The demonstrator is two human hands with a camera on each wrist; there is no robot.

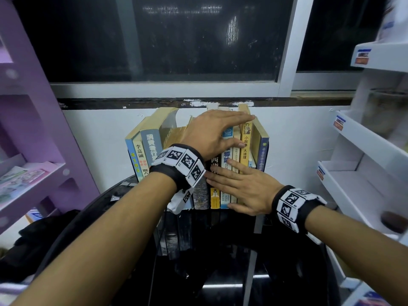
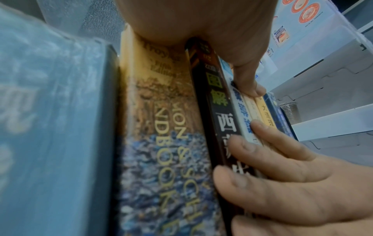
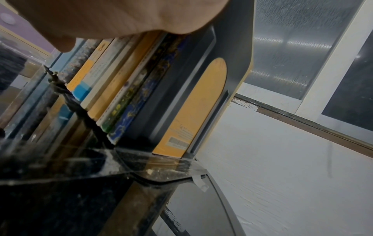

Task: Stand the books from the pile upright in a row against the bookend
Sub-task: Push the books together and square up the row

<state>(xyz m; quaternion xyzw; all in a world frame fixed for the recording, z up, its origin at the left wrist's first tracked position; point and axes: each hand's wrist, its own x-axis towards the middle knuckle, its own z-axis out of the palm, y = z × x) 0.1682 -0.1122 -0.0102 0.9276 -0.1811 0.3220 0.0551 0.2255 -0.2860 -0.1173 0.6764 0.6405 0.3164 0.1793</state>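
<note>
A row of books point(image 1: 152, 149) stands upright on the glossy black table point(image 1: 220, 272) against the white wall. My left hand point(image 1: 212, 133) lies flat across the tops of the middle books, fingers straight and pointing right, thumb point(image 2: 248, 83) on a spine. My right hand point(image 1: 240, 186) presses flat against the lower spines, its fingers point(image 2: 272, 167) straight over the black book point(image 2: 218, 103). The dark grey bookend point(image 3: 232, 39) closes the row's right end behind a dark blue book point(image 3: 137, 103). The books at the left end lean slightly outward.
A purple shelf unit point(image 1: 33, 129) stands at the left, and white shelves point(image 1: 364, 155) at the right. A dark window point(image 1: 176, 40) is above the wall. A black bag point(image 1: 44, 237) lies at the lower left beside the table.
</note>
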